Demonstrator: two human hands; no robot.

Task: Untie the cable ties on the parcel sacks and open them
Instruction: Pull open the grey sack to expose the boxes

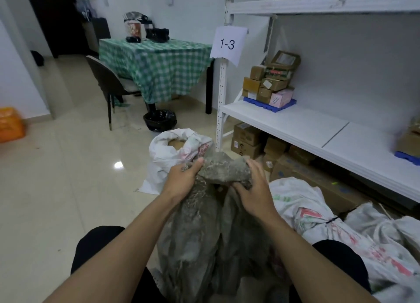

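A grey parcel sack (213, 225) stands upright between the person's knees, its bunched neck directly between both hands: left hand (184, 180) grips it, right hand (254, 189) pinches it, equally near.

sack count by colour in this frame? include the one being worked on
Grey sacks: 1, the grey sack held by the left hand and right hand.
White sacks: 3, the open sack, the tied sack, the far sack.
Total: 4
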